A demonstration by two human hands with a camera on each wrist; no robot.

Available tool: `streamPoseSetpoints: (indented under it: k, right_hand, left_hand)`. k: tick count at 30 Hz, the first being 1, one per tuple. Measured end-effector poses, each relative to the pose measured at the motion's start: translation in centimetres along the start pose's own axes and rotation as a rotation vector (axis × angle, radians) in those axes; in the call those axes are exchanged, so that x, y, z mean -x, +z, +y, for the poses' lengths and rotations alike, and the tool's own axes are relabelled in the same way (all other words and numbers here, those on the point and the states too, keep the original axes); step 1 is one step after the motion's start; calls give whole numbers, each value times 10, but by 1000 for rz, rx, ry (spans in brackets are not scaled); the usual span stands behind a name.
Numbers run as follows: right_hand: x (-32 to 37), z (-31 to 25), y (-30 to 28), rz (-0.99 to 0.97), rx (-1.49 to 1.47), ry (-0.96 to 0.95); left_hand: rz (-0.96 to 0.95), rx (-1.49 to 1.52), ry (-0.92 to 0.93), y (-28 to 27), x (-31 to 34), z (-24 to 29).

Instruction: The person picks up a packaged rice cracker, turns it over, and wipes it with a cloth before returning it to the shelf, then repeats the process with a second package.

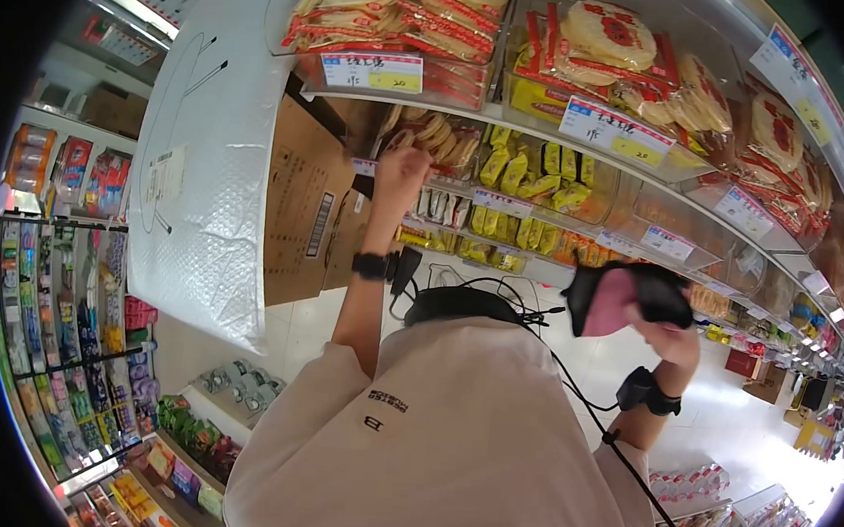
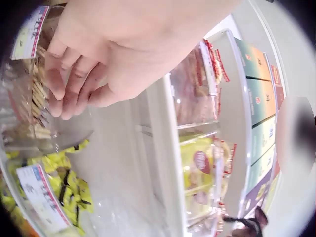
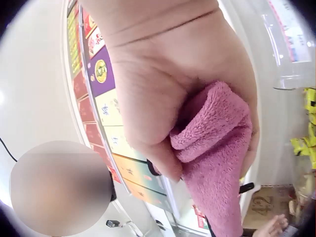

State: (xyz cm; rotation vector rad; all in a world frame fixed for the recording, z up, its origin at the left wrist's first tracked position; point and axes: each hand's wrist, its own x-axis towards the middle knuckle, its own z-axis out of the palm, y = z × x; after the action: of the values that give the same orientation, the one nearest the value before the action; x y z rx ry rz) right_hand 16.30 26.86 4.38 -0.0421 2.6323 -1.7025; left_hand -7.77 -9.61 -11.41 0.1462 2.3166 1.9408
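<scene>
Two hands apart, head view. My left hand (image 1: 403, 175) is up at the wrapped biscuits (image 1: 444, 139), yellow packets (image 1: 514, 173) just to its right; separate bins presumably keep kinds sorted. My right hand (image 1: 664, 334) grips the pink cloth (image 1: 605, 309), well right of the left one.

Left wrist view: fingers (image 2: 74, 91) loosely bent, nothing seen in them; contact, can't tell. Below them a price tag (image 2: 43, 197) faces outward, likely for reading.

Right wrist view: cloth bunched between thumb and palm, tail hanging beyond; folds probably give surer hold.

The left hand (image 1: 401, 173) is before the biscuits (image 1: 442, 131), with the cloth (image 1: 603, 304) in the right hand (image 1: 667, 338) farther right.
</scene>
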Motion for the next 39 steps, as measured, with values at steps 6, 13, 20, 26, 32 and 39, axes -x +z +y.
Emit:
streamPoseSetpoints:
  k: [6,13,20,26,32,39]
  right_hand:
    - [-26,20,52,-169,-175,-104]
    - [-31,8,61,-149,-196,-112]
    - [-28,15,69,-93,-234,-96]
    - [-28,14,72,-87,-234,-1]
    - [-50,7,84,-17,-366,249]
    - [-80,46,116,44,-451,311]
  left_hand:
    - [223,-548,330,2,-56,-35]
    - [201,-805,268,24,-91,-55]
    - [139,-952,108,23,-103,-63]
    - [352,-941,369,18,-80,-32]
    - [351,-443,305,11,-43,4]
    - [78,-85,197,10,14,43]
